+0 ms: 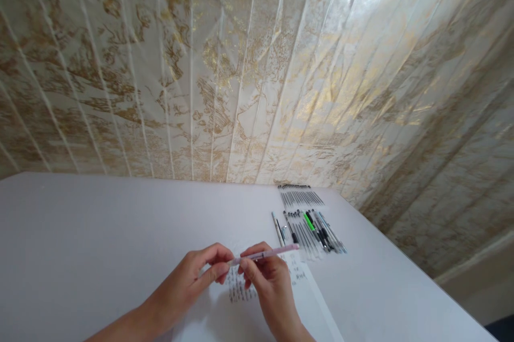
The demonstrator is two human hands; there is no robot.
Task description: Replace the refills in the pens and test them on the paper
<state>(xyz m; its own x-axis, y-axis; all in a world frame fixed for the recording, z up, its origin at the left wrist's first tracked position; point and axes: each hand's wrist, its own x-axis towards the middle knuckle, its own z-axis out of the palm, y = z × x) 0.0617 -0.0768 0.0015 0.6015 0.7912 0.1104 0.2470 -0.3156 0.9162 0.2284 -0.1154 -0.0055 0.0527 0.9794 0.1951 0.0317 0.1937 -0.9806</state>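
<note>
A pink pen (281,250) is held between my two hands above a sheet of paper (309,310) with dark handwriting. My right hand (269,278) pinches the pen's barrel between thumb and fingers, its pink end pointing right. At the pen's other end, the fingertips of my left hand (204,270) are pinched together on the tip. Whatever small part sits between those left fingertips is mostly covered by them.
Beyond the paper, a row of thin dark pens or refills (301,196) lies at the back. Nearer lie several assorted pens (327,232), one with a bright green part (309,222). The white table (100,235) meets a gold-patterned curtain (225,90) behind; its right edge slopes away.
</note>
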